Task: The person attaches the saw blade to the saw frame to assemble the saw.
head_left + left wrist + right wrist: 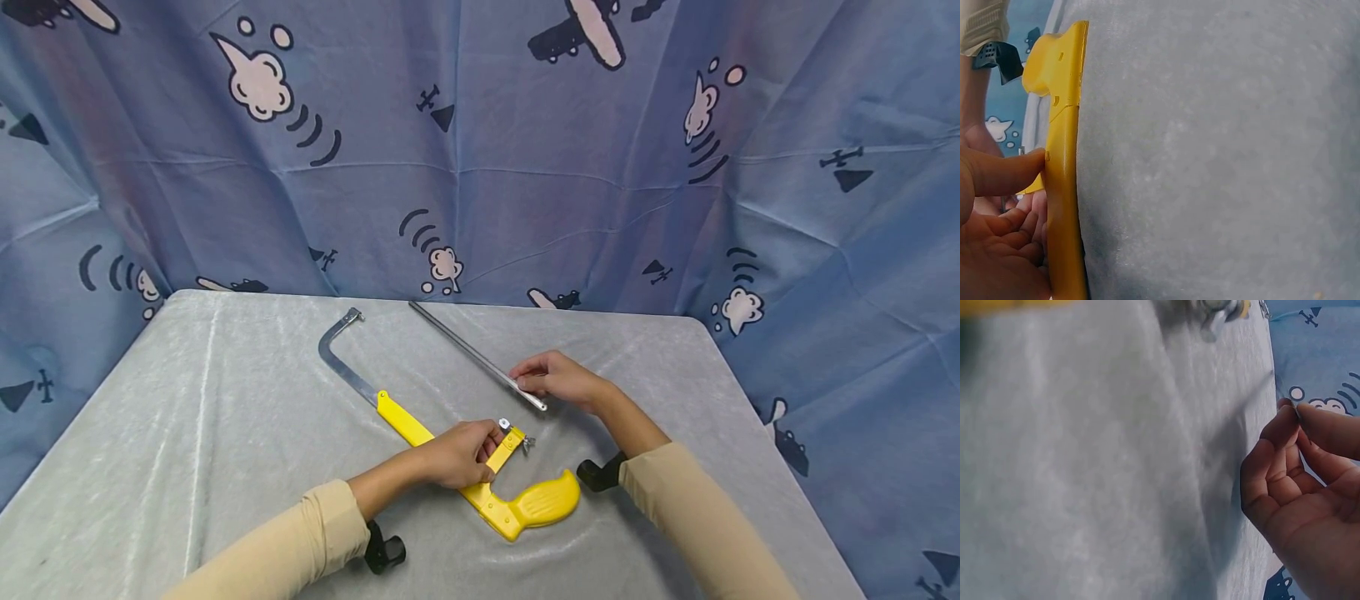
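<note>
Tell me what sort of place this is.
Possibly a makeshift indoor demonstration or filming corner: a printed blue curtain hangs behind a table covered in grey cloth. The yellow hacksaw frame suggests handiwork.

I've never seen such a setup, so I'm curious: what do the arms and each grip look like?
These belong to a person. The left sleeve and right sleeve are plain beige. A left black device and right black device jut out by the sleeve ends. The left grip and right grip are ungloved human hands. No cables show.
</note>
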Demonstrator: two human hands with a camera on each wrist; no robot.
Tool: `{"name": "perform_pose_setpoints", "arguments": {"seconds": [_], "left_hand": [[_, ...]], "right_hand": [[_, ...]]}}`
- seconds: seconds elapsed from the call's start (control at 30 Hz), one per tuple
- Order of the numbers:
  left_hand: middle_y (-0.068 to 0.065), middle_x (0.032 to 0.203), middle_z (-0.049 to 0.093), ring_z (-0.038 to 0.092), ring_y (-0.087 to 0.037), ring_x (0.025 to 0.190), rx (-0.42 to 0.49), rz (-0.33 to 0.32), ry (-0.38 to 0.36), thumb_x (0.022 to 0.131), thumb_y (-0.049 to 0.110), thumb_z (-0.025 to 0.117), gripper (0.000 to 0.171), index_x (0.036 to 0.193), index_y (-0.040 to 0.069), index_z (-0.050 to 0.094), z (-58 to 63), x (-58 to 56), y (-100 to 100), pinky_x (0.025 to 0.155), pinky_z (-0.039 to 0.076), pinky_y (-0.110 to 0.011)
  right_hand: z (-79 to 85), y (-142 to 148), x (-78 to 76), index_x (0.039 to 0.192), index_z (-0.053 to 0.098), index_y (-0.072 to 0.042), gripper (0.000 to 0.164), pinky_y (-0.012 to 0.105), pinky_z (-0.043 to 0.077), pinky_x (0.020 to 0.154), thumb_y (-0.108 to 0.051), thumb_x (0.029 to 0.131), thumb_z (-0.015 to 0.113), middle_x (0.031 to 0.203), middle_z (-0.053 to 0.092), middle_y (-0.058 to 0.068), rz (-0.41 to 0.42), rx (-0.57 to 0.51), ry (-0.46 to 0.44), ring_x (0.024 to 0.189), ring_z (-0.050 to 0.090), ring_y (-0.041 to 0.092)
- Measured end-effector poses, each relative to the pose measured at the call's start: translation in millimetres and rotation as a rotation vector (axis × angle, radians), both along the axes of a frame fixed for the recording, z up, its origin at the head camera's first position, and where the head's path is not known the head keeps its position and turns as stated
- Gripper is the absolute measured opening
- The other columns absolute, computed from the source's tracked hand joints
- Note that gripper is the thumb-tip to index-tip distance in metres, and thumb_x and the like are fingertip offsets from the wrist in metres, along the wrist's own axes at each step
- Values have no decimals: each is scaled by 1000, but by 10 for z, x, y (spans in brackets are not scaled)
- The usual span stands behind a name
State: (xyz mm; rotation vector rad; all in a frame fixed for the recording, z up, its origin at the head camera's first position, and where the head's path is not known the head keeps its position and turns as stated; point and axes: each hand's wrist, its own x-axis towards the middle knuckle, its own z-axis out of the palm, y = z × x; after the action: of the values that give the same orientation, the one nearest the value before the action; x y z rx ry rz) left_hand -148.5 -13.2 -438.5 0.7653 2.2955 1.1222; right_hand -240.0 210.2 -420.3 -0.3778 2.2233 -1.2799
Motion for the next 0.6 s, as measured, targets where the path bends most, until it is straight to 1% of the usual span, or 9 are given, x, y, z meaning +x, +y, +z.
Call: {"name": "perform_pose_setpoints", "arguments": {"seconds": [0.17,0.4,0.6], "left_hand": [[-3,87,54,50,-12,78,9,-6,12,80,-5,76,33,105,2,55,18,8,-3,70,43,-22],[-2,84,54,50,-10,76,6,-14,43,79,-5,76,33,103,2,55,23,13,-7,69,43,-21],[-2,84,53,49,-9,75,-24,-3,37,80,-3,77,32,102,4,55,17,3,14,69,43,-21]], "right_hand": [[32,-58,16,124,62,8,31,28,45,68,-9,98,60,90,64,6,12,-15,6,76,52,14],[61,-176,26,123,62,10,31,26,43,66,-7,97,59,85,61,2,28,-53,-22,73,51,12],[76,-256,43,123,62,9,31,26,44,70,-7,96,59,94,64,4,39,-55,-19,78,53,12]]}}
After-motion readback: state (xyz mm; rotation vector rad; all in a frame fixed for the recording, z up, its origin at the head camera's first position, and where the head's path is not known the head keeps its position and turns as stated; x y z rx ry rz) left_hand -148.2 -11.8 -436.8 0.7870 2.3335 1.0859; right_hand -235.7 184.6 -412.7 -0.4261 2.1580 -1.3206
